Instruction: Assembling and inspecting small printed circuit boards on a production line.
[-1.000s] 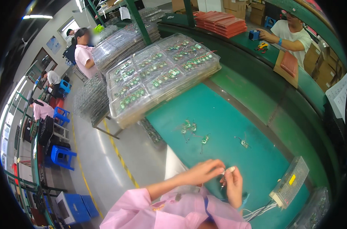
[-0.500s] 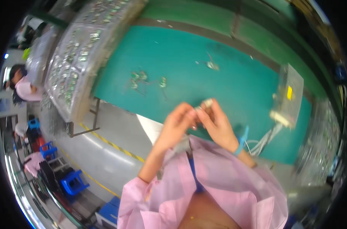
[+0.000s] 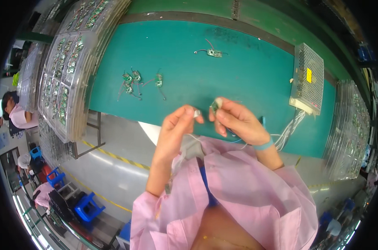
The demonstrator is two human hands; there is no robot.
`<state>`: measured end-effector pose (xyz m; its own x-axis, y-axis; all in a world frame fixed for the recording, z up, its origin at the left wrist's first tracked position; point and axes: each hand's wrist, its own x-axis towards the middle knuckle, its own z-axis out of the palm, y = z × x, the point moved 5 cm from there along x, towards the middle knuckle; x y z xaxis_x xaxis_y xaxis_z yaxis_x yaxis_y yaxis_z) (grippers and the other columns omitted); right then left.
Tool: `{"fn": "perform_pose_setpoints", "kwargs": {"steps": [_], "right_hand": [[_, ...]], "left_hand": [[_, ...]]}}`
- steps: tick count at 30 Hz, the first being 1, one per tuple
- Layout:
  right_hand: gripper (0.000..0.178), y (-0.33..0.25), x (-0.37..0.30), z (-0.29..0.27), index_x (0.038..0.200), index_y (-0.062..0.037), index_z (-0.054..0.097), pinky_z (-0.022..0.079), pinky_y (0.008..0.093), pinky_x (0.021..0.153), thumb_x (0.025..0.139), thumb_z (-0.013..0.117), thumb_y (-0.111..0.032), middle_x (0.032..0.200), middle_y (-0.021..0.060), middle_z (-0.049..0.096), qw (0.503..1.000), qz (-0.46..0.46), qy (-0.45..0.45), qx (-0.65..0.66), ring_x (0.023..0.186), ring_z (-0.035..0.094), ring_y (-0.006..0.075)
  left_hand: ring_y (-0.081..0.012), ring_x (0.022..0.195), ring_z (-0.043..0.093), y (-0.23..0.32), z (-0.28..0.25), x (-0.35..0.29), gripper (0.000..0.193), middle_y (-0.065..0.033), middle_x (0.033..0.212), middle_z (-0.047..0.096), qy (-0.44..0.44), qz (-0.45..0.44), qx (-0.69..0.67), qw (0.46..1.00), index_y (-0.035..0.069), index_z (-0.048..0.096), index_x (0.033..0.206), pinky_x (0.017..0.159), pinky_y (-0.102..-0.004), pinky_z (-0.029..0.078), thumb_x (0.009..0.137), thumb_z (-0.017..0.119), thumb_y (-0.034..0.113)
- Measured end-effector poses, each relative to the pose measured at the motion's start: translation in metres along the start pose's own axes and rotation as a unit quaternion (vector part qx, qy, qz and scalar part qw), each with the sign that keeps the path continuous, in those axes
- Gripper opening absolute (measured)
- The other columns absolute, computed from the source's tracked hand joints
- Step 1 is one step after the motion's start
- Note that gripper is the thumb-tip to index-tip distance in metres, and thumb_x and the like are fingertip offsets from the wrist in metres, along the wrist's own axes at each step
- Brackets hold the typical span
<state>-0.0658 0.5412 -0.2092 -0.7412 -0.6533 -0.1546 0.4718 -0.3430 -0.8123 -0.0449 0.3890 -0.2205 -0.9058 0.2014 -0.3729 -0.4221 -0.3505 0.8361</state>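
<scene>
My left hand (image 3: pixel 178 125) pinches a small silver-white piece (image 3: pixel 197 113) between thumb and index finger; its exact kind does not show. Across a narrow gap, my right hand (image 3: pixel 237 121) grips a small green circuit board (image 3: pixel 215 106), partly covered by the thumb and fingers. Both hands are above the near edge of the green mat (image 3: pixel 189 75). A blue wrist strap (image 3: pixel 264 146) circles my right wrist, and a thin pale cord passes below the hands. Several wired circuit boards (image 3: pixel 128 82) lie on the mat at the left, and another circuit board (image 3: pixel 214 53) lies farther back.
Stacked clear trays (image 3: pixel 78 62) of circuit boards stand at the left, more trays (image 3: pixel 349 129) at the right. A perforated metal power supply (image 3: pixel 309 77) with pale cables (image 3: pixel 292 129) sits on the right of the mat. Blue stools (image 3: pixel 88 207) and a person (image 3: pixel 20 112) are off to the left.
My hands have moved apart; before, their fingertips met. The silver-white piece in the left and the board in the right now show separately. The view has shifted, and the picture is sharper.
</scene>
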Motion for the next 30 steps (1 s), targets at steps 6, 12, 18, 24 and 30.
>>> {"fn": "perform_pose_setpoints", "kwargs": {"steps": [6, 12, 18, 24, 30], "right_hand": [[0.016, 0.007, 0.000, 0.007, 0.105, -0.0013, 0.051, 0.040, 0.0194, 0.058, 0.096, 0.046, -0.014, 0.096, 0.0056, 0.054, 0.995, -0.011, -0.074, -0.059, 0.068, 0.046, 0.0085], [0.016, 0.007, -0.001, 0.005, 0.105, -0.0025, 0.052, 0.040, 0.0188, 0.059, 0.096, 0.046, -0.015, 0.100, 0.0053, 0.055, 0.986, 0.020, -0.101, -0.132, 0.067, 0.044, 0.0075], [0.016, 0.006, -0.002, 0.006, 0.105, -0.0035, 0.053, 0.039, 0.0174, 0.059, 0.096, 0.047, -0.015, 0.099, 0.0045, 0.056, 0.984, 0.014, -0.114, -0.134, 0.066, 0.044, 0.0067], [0.016, 0.008, -0.004, 0.005, 0.105, -0.0032, 0.053, 0.038, 0.0170, 0.059, 0.096, 0.048, -0.014, 0.098, 0.0041, 0.056, 0.987, 0.042, -0.080, -0.136, 0.065, 0.043, 0.0064], [0.018, 0.009, -0.003, 0.007, 0.100, -0.0053, 0.054, 0.033, 0.0180, 0.053, 0.097, 0.046, -0.022, 0.074, -0.0024, 0.047, 0.985, 0.047, -0.089, -0.137, 0.059, 0.040, 0.0050]], "left_hand": [[-0.0071, 0.062, 0.042, 0.006, 0.009, -0.005, 0.025, -0.0027, 0.069, 0.052, -0.007, -0.005, 0.020, 1.000, 0.004, 0.055, 0.080, 0.057, -0.0185, 0.030, 0.095, 0.048, 0.023], [-0.0078, 0.065, 0.045, 0.007, 0.010, -0.008, 0.024, -0.0031, 0.073, 0.054, -0.029, -0.002, 0.044, 0.999, 0.005, 0.054, 0.080, 0.060, -0.0175, 0.033, 0.095, 0.049, 0.023], [-0.0082, 0.066, 0.048, 0.005, 0.011, -0.011, 0.023, -0.0026, 0.073, 0.054, -0.036, -0.001, 0.031, 0.999, 0.005, 0.055, 0.080, 0.062, -0.0173, 0.036, 0.095, 0.051, 0.023], [-0.0077, 0.067, 0.048, 0.006, 0.012, -0.013, 0.024, -0.0020, 0.072, 0.054, -0.031, -0.018, 0.028, 0.999, 0.004, 0.056, 0.081, 0.062, -0.0173, 0.035, 0.095, 0.051, 0.023], [-0.0063, 0.067, 0.046, 0.007, 0.011, -0.014, 0.025, -0.0011, 0.072, 0.054, -0.049, 0.013, 0.056, 0.997, 0.005, 0.056, 0.081, 0.062, -0.0169, 0.035, 0.095, 0.051, 0.024]]}}
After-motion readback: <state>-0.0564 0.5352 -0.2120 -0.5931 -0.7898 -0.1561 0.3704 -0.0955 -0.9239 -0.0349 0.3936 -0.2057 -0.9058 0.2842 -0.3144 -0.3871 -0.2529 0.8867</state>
